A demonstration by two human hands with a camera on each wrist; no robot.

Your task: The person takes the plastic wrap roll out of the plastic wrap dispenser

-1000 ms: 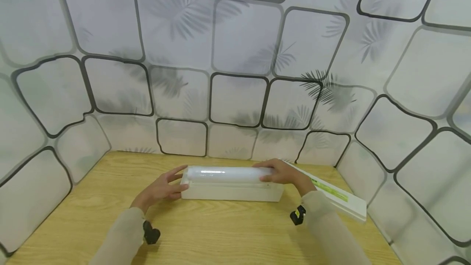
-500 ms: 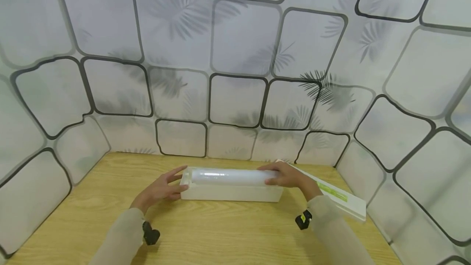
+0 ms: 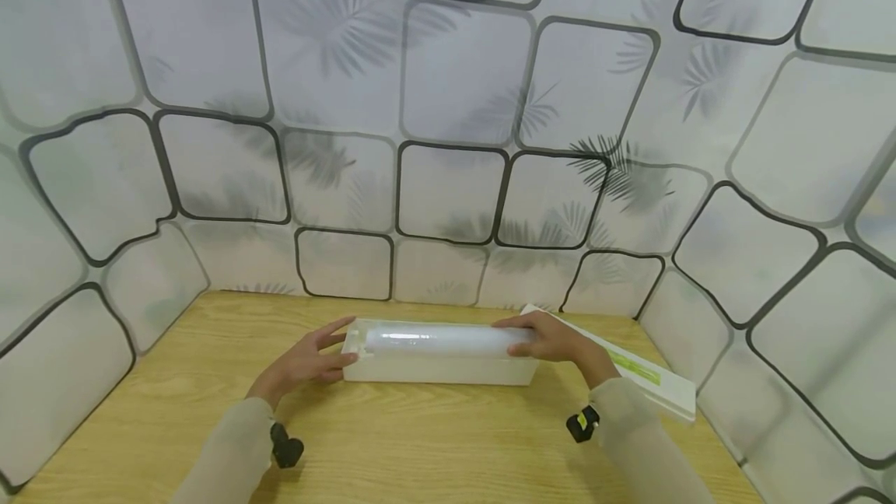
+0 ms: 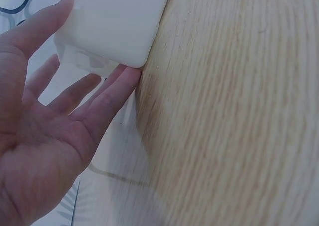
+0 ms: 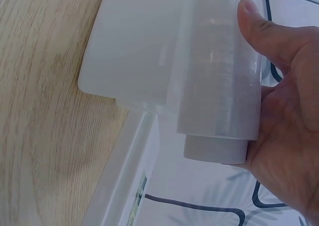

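Left hand (image 3: 306,358): fingers spread, nearly straight, touching left end of box (image 3: 441,371); brace box against sliding. Right hand (image 3: 553,337): gripping right end of roll (image 3: 434,339), thumb opposite fingers. Roll lies lengthwise at box's open top; keep parallel to walls. Likely snag: core (image 5: 215,149) catching box end. Avoid bumping long white strip (image 3: 675,393) on desk (image 3: 420,446).
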